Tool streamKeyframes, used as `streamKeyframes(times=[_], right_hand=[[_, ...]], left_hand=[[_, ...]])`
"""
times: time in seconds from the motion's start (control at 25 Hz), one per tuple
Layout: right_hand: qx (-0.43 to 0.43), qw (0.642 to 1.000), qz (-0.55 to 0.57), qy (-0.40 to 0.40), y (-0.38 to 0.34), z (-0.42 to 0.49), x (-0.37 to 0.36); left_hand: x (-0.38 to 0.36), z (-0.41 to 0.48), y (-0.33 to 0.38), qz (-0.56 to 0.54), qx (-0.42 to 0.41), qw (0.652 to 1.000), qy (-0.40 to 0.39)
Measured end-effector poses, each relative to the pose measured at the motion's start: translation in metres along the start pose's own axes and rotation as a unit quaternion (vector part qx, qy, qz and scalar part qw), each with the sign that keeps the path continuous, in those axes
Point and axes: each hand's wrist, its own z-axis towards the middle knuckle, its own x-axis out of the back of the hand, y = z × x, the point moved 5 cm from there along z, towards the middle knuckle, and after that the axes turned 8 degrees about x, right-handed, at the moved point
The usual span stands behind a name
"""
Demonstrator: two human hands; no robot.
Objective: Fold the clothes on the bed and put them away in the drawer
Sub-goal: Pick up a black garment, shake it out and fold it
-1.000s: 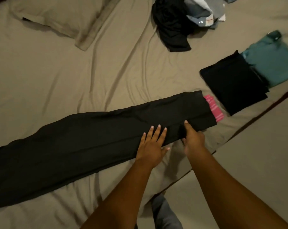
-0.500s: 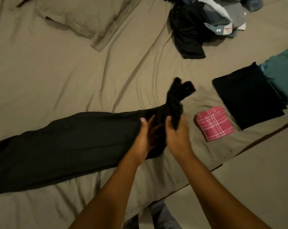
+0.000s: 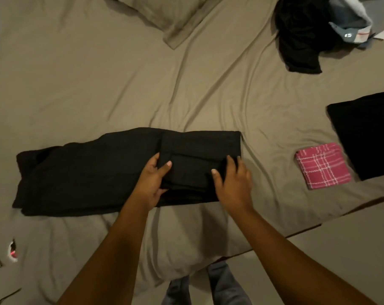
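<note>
Black trousers (image 3: pixel 87 172) half folded, gripped by my left hand (image 3: pixel 152 181) and right hand (image 3: pixel 232 183); pink cloth (image 3: pixel 323 166) done, heap (image 3: pixel 305 36) waits.

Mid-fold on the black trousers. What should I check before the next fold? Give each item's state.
1. Left hand grips the folded end of the black trousers: ok.
2. Right hand grips that end too: ok.
3. Folded edges aligned: cannot tell, too dark.
4. Unfolded left part smooth: not ok, creased.
5. Pink plaid cloth lies apart, to the right: ok.
6. Drawer open: cannot tell, out of view.
</note>
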Motion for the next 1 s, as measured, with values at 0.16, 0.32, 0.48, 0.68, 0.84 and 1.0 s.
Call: streamKeyframes(times=[0.16, 0.32, 0.48, 0.68, 0.84, 1.0], right_hand=[[-0.060, 0.997, 0.017, 0.036, 0.018, 0.012, 0.002], [-0.104, 0.993, 0.063, -0.003, 0.025, 0.029, -0.001], [-0.142, 0.985, 0.094, -0.039, 0.027, 0.037, 0.000], [-0.150, 0.973, 0.164, -0.065, 0.026, 0.035, 0.002], [-0.104, 0.928, 0.357, -0.011, -0.030, 0.016, 0.034], [0.062, 0.891, 0.416, -0.173, -0.159, -0.007, 0.032]], left_hand=[[0.046, 0.007, -0.030, 0.123, -0.027, 0.984, 0.123], [0.037, -0.003, -0.016, 0.334, -0.141, 0.875, 0.320], [-0.026, 0.002, -0.006, 0.633, -0.318, 0.669, 0.224], [-0.019, 0.046, -0.012, 0.716, -0.211, 0.650, 0.141], [-0.037, -0.005, 0.004, 0.509, -0.220, 0.831, 0.042], [-0.018, -0.065, 0.025, -0.038, 0.013, 0.992, -0.120]])
